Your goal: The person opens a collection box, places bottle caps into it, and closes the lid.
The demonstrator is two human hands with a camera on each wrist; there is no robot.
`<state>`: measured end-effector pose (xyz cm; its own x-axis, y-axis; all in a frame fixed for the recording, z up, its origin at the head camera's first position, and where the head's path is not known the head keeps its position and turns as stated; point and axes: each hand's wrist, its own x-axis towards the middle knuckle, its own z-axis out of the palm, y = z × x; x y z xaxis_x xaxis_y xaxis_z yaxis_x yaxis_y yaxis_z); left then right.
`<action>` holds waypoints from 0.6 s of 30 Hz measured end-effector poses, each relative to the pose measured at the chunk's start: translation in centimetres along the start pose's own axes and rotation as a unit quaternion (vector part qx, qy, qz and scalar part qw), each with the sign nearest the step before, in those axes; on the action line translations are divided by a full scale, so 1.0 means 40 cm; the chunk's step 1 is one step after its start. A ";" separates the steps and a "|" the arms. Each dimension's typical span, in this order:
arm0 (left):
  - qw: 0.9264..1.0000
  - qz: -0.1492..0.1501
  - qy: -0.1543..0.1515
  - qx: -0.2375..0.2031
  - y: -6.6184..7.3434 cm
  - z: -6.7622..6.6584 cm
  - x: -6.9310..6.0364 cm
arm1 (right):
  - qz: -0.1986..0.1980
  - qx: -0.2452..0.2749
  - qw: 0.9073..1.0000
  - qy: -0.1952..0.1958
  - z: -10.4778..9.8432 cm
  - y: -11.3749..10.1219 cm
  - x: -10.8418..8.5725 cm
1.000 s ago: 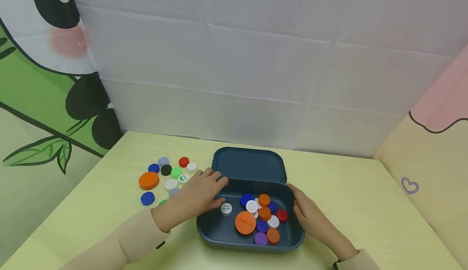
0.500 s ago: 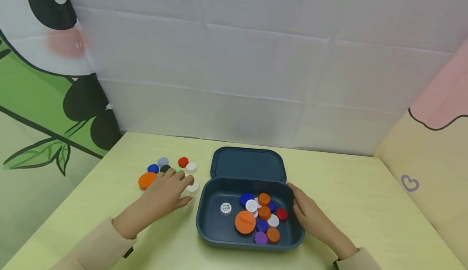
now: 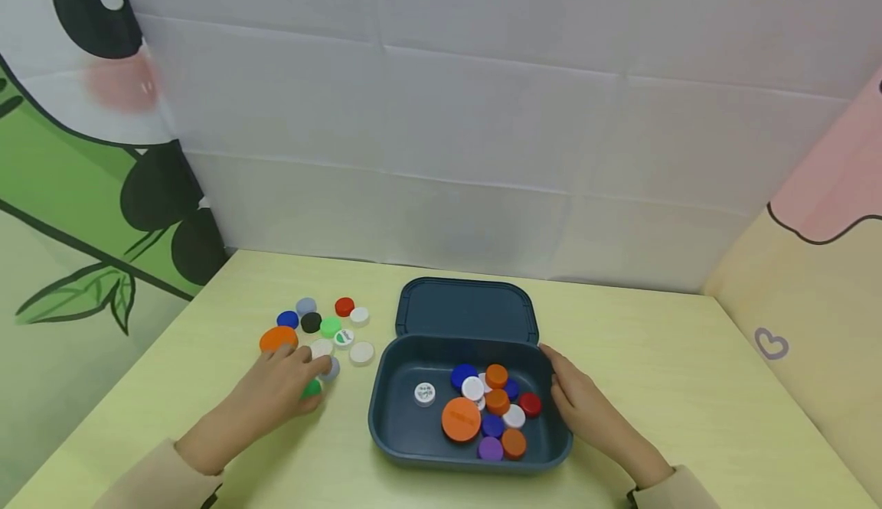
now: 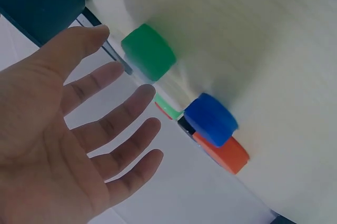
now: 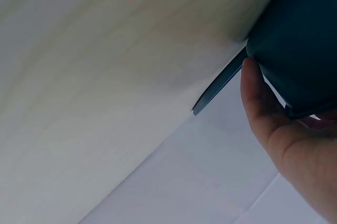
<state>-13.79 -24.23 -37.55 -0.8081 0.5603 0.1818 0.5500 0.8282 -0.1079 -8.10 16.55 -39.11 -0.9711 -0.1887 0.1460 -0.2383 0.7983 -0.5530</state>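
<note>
Over the loose caps on the left of the table hovers my left hand (image 3: pixel 265 394), its fingers spread and loosely bent in the left wrist view. Nearest its thumb and index finger is a dark green bottle cap (image 4: pixel 149 52), with a gap between. A blue cap (image 4: pixel 210 119) and a large orange cap (image 3: pixel 279 337) are by the other fingers. My right hand (image 3: pixel 596 409) holds the right wall of a dark blue box (image 3: pixel 400 436), fingers outside and thumb at the rim. Inside lie several caps, among them a large orange cap (image 3: pixel 461 419) and a white cap (image 3: pixel 424 394).
Behind the box its dark lid (image 3: pixel 468 310) lies flat on the table (image 3: pixel 661 371). More loose caps sit at the left, including a red cap (image 3: pixel 344 307), a black cap (image 3: pixel 311 322) and a white cap (image 3: pixel 361 354). A pale wall (image 3: pixel 413 149) rises at the table's back.
My left hand has moved left and toward me, from over the box's left side to the loose caps beside the green cap. The right hand stays on the box.
</note>
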 end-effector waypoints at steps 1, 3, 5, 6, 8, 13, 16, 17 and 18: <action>1.000 0.000 -0.001 -0.001 -0.001 0.003 -0.002 | 0.000 0.000 1.000 0.000 0.000 0.000 0.000; 1.000 0.002 -0.002 -0.001 -0.004 0.010 -0.006 | 0.000 0.000 1.000 -0.001 0.001 0.000 0.000; 1.000 0.004 -0.003 0.000 -0.006 0.017 -0.010 | 0.001 0.000 1.000 -0.001 0.001 0.001 0.000; 1.000 0.004 -0.004 -0.001 -0.007 0.020 -0.012 | 0.000 -0.001 1.000 -0.001 0.001 0.001 0.000; 1.000 0.005 -0.007 0.000 -0.008 0.025 -0.015 | -0.002 -0.002 1.000 0.001 0.001 0.002 0.000; 1.000 0.004 -0.015 0.003 -0.012 0.034 -0.019 | -0.004 -0.001 1.000 0.003 0.001 0.003 -0.001; 1.000 0.005 -0.011 0.007 -0.013 0.036 -0.019 | -0.002 0.001 1.000 0.002 0.001 0.003 -0.001; 1.000 0.006 -0.010 0.007 -0.013 0.037 -0.019 | -0.001 0.001 1.000 0.002 0.000 0.003 -0.001; 1.000 0.005 -0.011 0.007 -0.013 0.037 -0.019 | 0.000 0.002 1.000 0.002 0.000 0.002 -0.001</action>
<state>-13.77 -25.06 -39.07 -0.8066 0.5693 0.1592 0.5560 0.8220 -0.1230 -8.06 16.63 -39.18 -0.9710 -0.1868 0.1495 -0.2388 0.7960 -0.5562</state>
